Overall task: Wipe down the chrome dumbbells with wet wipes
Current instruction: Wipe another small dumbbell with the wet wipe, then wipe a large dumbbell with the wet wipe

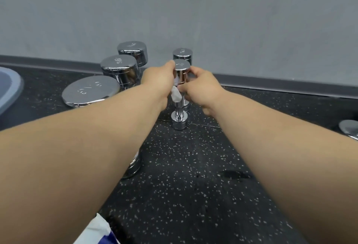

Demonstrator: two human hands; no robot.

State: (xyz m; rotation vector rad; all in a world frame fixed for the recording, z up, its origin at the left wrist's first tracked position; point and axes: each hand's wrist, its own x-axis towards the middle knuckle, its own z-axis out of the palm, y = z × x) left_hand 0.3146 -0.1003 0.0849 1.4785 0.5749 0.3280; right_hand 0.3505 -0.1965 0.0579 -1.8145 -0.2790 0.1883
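Chrome small dumbbell [180, 77] stands on end on the black speckled floor [193, 166], close to its far edge under the grey wall [193, 11]. I read the left hand [157, 78] as curled, pinching a white wet wipe [175, 94] against the handle just under the top head. Right hand [203, 87] has its fingers wrapped round that same head from the other side. Second small dumbbell [182, 54] sits just behind. Three larger dumbbells [120, 69] stand in a row to the left. I can't identify the blue-white packet [95, 230] at the near edge.
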